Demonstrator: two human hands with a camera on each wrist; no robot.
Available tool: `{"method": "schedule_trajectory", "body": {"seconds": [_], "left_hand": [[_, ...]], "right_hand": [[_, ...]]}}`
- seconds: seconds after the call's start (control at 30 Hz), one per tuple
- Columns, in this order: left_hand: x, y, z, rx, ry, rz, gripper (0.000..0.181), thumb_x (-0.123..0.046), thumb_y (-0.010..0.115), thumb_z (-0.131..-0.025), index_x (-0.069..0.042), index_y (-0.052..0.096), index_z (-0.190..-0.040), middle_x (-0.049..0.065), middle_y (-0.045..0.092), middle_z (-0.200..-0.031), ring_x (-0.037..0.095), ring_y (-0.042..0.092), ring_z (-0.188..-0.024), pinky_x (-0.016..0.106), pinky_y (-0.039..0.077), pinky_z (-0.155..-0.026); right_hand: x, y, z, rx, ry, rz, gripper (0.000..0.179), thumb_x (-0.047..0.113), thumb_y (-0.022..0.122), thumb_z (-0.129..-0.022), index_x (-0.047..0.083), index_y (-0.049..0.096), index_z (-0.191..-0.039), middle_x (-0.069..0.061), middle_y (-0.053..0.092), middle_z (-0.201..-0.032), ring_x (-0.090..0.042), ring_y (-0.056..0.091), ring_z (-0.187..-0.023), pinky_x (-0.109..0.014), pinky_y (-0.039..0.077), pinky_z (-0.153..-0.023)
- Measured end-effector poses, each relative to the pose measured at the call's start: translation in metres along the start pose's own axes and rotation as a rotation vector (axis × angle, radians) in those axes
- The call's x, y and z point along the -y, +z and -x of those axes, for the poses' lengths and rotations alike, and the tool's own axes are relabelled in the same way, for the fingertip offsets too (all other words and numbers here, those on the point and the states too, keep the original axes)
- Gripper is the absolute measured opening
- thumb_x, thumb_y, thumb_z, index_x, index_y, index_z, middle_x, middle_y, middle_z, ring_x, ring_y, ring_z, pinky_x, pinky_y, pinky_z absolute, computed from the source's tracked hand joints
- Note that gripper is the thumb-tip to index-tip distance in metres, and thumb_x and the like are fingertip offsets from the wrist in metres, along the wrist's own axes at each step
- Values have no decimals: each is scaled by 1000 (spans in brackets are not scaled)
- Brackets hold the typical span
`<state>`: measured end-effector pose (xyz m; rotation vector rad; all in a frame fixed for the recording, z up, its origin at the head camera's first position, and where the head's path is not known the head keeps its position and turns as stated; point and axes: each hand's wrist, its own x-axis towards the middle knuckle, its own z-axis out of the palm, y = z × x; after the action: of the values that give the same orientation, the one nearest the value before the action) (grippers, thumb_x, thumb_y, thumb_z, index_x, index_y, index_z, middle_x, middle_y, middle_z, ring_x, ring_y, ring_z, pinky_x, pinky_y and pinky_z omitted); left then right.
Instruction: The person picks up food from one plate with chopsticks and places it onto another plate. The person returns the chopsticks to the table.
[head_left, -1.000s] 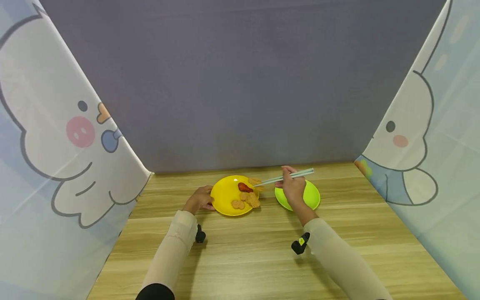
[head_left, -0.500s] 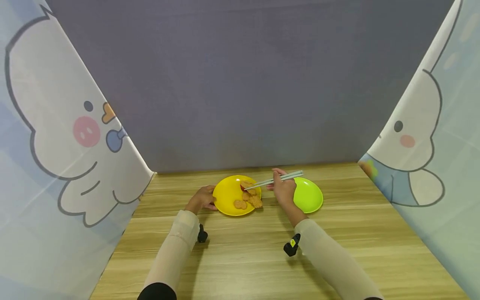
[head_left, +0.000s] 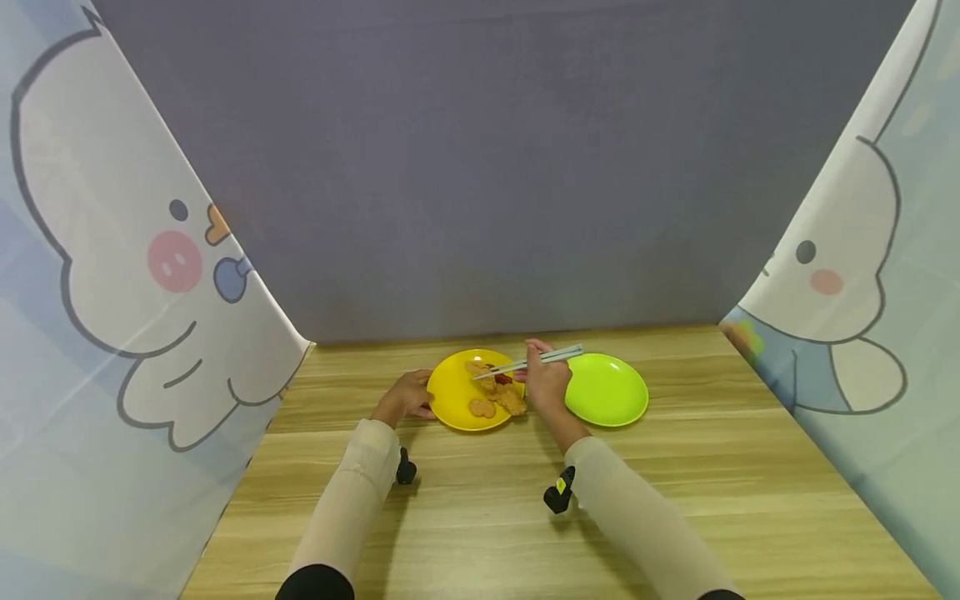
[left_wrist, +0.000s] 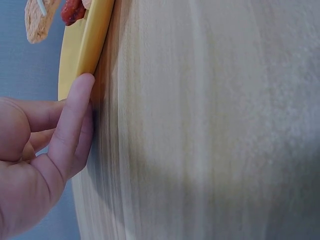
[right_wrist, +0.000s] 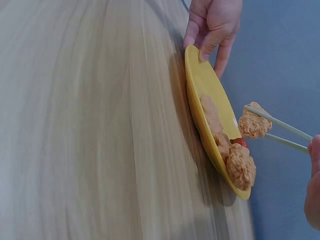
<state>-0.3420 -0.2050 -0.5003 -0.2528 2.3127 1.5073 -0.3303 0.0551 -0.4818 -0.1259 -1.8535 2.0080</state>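
My left hand (head_left: pixel 408 395) holds the left rim of a yellow plate (head_left: pixel 448 392), its thumb on the upper side in the right wrist view. Pale chopsticks (head_left: pixel 562 355) are in my right hand (head_left: pixel 547 385), to the right of that plate. Between their tips is a crispy piece of fried chicken (right_wrist: pixel 254 120), raised above the plate. Below it lie a red-brown drumstick (head_left: pixel 502 378), partly hidden, another fried chicken piece (right_wrist: pixel 241 167) at the right rim, and small nugget-like pieces (head_left: pixel 482 408).
A bright green plate (head_left: pixel 611 392) stands right of the yellow one, behind my right wrist. The wooden table (head_left: pixel 480 517) ends at a grey backdrop (head_left: pixel 495 208). Cartoon-printed panels (head_left: pixel 172 358) flank both sides.
My right hand has moved left with the chopsticks, carrying the fried chicken piece from the yellow plate's right edge toward its middle. My left hand keeps its hold on the rim.
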Motion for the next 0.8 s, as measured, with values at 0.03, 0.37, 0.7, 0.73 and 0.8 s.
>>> {"method": "schedule_trajectory", "body": {"seconds": [0.03, 0.37, 0.7, 0.73, 0.8], "left_hand": [[0, 0, 0, 1, -3, 3, 66, 9, 56, -86, -16, 40, -145, 24, 55, -125, 23, 67, -82, 35, 63, -66], [-2, 0, -1, -1, -12, 4, 66, 10, 55, -86, -16, 40, -146, 25, 54, -124, 24, 67, -81, 35, 63, -66], [-2, 1, -2, -2, -6, -17, 67, 9, 57, -86, -16, 40, -146, 23, 57, -122, 23, 68, -79, 36, 63, -65], [-2, 1, -1, -2, -5, -19, 67, 9, 57, -86, -16, 40, -146, 23, 57, -123, 23, 68, -78, 36, 63, -65], [-2, 2, -1, -4, -6, -16, 67, 10, 57, -86, -16, 40, -146, 23, 57, -124, 23, 68, -78, 36, 63, -65]], "right_hand": [[-1, 1, 0, -5, -2, -2, 27, 26, 58, -94, 7, 71, -107, -33, 65, -82, -10, 65, -46, -37, 59, -47], [-10, 14, 5, 22, 40, 15, 27, 24, 56, -95, 6, 69, -109, -30, 66, -91, -13, 66, -47, -33, 59, -47], [-14, 25, 13, 36, 9, 25, 28, 21, 56, -96, 1, 69, -110, -30, 67, -88, -8, 62, -45, -29, 58, -44], [-15, 26, 13, 36, 4, 27, 28, 21, 56, -96, 0, 68, -110, -30, 67, -87, -8, 62, -45, -28, 57, -44], [-17, 27, 14, 39, -3, 32, 29, 21, 56, -96, -1, 68, -110, -30, 67, -88, -8, 62, -45, -28, 57, -43]]}}
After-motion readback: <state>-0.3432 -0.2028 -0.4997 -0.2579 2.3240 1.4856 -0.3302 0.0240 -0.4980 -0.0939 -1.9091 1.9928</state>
